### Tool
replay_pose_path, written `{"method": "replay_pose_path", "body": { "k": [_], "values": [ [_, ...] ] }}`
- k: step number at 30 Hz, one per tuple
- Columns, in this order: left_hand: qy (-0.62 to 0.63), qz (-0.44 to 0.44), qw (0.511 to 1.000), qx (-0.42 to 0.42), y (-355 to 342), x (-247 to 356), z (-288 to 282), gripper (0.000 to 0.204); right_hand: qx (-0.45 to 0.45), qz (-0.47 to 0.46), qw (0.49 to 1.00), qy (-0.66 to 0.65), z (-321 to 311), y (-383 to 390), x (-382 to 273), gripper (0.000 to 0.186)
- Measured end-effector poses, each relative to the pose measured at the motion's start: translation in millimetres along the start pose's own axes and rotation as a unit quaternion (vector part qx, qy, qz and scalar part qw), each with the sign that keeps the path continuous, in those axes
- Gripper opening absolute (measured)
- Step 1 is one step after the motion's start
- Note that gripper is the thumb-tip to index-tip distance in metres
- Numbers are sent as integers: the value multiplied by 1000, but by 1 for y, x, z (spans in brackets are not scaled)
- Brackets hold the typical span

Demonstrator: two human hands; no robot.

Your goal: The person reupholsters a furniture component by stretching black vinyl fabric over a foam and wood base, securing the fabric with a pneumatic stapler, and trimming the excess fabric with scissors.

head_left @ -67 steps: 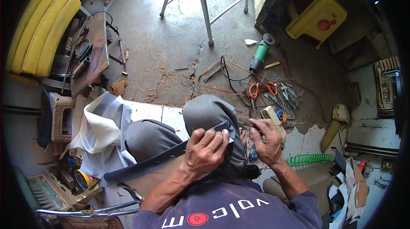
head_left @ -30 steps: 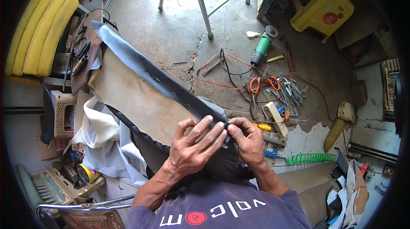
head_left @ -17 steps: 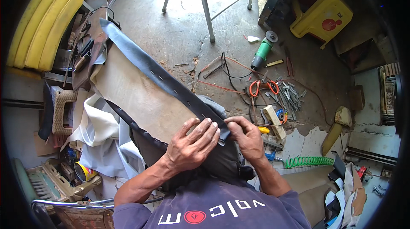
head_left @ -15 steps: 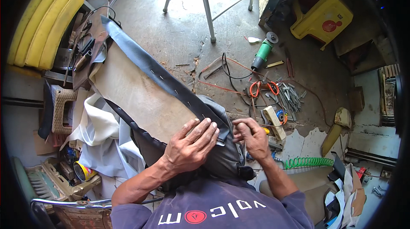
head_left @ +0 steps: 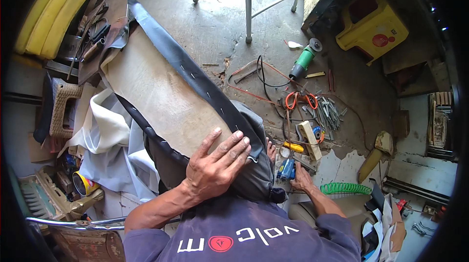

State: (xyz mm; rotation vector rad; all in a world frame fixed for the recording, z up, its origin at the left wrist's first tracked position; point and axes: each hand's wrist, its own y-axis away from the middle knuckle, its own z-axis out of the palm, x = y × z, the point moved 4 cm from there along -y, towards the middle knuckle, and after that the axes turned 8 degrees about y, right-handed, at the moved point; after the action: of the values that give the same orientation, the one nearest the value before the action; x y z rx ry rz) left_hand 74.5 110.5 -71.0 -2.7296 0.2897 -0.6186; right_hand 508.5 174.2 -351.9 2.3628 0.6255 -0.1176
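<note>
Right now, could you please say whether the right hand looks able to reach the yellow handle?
Probably yes: the right hand is at the blue tool, and the yellow handle lies just beyond, largely uncovered.

The left grip [head_left: 215, 167] hides part of the near end of the board [head_left: 156, 81]. The board in turn covers much of the trousers [head_left: 254, 115]. Just right of the board's near end, a foot [head_left: 271, 149] is partly hidden behind the trouser leg. Further right of it, the right grip [head_left: 303, 179] meets a blue tool [head_left: 287, 169], its fingers too obscured to tell the hold. Beyond the board, the top edge cuts off the chair [head_left: 248, 13]; left of it, yellow cushions [head_left: 73, 10] run out of view.
</note>
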Motion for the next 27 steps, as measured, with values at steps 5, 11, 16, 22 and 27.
{"method": "replay_pose_path", "body": {
  "k": [5,11,16,22,27],
  "values": [
    [36,3,999,29,3,-3,-4,22,-54,82,991,-94,-163,-13,-94,39],
    [50,37,997,40,5,-8,-2,21,179,-395,901,-25,-329,40,-216,44],
    [60,36,996,54,8,-6,-4,20,175,-448,865,144,-341,40,-252,49],
    [73,42,995,59,10,-3,-4,21,163,-451,860,175,-334,35,-262,48],
    [78,37,994,71,11,-5,-1,22,168,-455,854,186,-340,34,-268,44]
  ]
}}
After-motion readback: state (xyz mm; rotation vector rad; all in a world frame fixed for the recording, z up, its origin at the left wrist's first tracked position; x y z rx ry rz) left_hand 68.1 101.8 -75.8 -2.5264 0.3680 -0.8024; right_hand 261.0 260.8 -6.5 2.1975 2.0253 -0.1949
